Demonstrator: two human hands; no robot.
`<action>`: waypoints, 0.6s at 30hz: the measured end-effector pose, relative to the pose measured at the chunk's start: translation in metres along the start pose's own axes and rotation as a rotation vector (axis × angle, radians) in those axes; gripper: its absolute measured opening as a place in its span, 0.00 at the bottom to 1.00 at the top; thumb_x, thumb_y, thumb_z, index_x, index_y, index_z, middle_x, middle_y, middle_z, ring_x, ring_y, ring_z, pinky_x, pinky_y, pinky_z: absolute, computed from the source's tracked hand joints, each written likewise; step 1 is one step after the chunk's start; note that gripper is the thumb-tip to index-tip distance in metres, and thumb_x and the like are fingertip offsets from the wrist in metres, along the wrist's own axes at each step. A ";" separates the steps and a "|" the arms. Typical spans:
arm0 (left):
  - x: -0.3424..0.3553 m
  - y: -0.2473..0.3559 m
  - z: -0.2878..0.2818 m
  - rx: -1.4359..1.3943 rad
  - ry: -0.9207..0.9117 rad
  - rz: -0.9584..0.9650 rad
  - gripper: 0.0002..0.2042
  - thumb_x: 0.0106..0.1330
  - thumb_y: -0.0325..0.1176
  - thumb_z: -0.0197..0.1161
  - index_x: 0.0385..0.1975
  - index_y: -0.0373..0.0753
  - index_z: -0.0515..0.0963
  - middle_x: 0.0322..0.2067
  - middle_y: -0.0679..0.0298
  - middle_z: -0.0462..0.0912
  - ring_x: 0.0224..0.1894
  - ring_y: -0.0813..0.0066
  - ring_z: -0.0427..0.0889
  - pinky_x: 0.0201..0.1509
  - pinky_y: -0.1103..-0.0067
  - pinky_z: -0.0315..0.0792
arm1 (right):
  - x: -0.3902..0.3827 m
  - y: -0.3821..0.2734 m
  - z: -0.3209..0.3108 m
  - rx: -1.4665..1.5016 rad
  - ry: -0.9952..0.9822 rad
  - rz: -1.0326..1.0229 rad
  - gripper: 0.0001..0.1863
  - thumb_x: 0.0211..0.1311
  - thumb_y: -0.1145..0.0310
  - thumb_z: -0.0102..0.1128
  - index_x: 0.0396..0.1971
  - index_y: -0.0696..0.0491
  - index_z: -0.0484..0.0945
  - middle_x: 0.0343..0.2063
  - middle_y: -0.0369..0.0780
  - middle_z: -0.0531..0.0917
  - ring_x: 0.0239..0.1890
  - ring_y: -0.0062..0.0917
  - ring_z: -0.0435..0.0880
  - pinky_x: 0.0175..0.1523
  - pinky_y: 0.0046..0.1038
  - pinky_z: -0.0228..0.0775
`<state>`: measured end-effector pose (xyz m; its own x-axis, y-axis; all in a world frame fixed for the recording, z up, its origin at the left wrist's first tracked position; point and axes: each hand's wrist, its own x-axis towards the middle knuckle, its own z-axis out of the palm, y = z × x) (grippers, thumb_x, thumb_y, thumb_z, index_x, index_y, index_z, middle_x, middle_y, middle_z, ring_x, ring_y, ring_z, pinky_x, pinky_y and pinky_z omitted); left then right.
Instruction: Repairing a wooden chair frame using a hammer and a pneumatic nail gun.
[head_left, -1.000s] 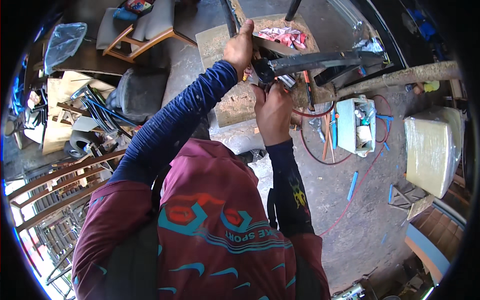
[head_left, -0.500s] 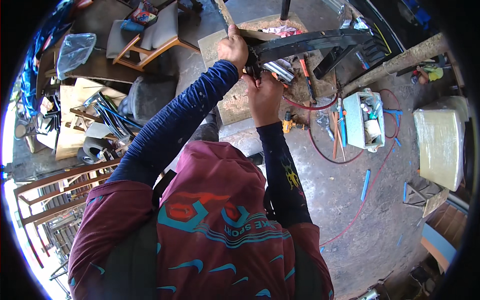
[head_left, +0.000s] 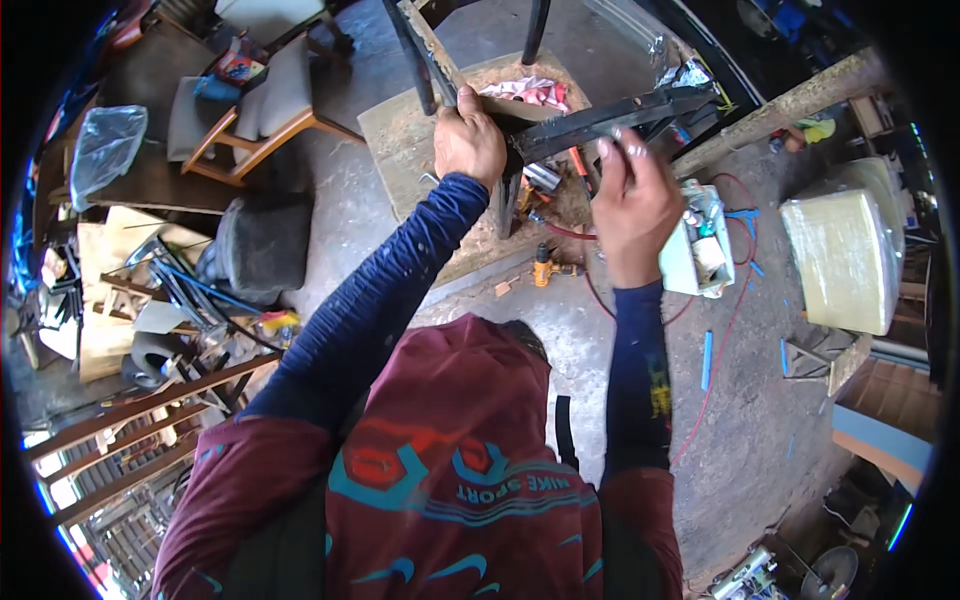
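A dark wooden chair frame [head_left: 600, 120] stands upside down or tilted on a sawdust-strewn wooden platform [head_left: 392, 150], its slim legs pointing several ways. My left hand [head_left: 470, 145] is closed round the frame near a corner joint, thumb along a paler rail. Off to the right of that joint, my right hand [head_left: 637, 210] is raised in the air, apart from the frame. Its fingers are half bent and spread a little, with no object visible in them. Beneath the frame lie a silvery metal tool [head_left: 542, 178] and an orange-and-black handled tool [head_left: 580, 165], both partly covered.
A yellow cordless drill [head_left: 543, 268] sits at the platform's near edge. To the right stand a pale tool bin [head_left: 680, 262] and a plastic-wrapped cushion [head_left: 835, 260]. A red hose [head_left: 692, 440] winds over the floor. Upholstered chairs [head_left: 275, 100] crowd the left.
My right hand has left the joint and moved right, into the air. My left hand keeps its hold on the frame. The whole view has shifted a little.
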<state>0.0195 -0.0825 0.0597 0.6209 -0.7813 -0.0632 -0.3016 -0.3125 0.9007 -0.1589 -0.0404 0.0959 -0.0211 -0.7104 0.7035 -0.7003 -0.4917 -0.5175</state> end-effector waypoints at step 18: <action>-0.014 0.006 -0.009 -0.167 0.038 -0.013 0.27 0.79 0.50 0.44 0.39 0.27 0.78 0.23 0.53 0.78 0.28 0.66 0.76 0.37 0.68 0.71 | 0.139 0.032 0.074 0.217 -1.467 -0.411 0.31 0.52 0.45 0.74 0.21 0.63 0.79 0.15 0.49 0.78 0.22 0.37 0.82 0.33 0.38 0.73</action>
<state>0.0160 -0.0686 0.0701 0.6521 -0.7556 -0.0617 -0.1707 -0.2257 0.9591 -0.1316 -0.1925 0.1410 0.9308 -0.3029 -0.2047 -0.3651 -0.7408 -0.5638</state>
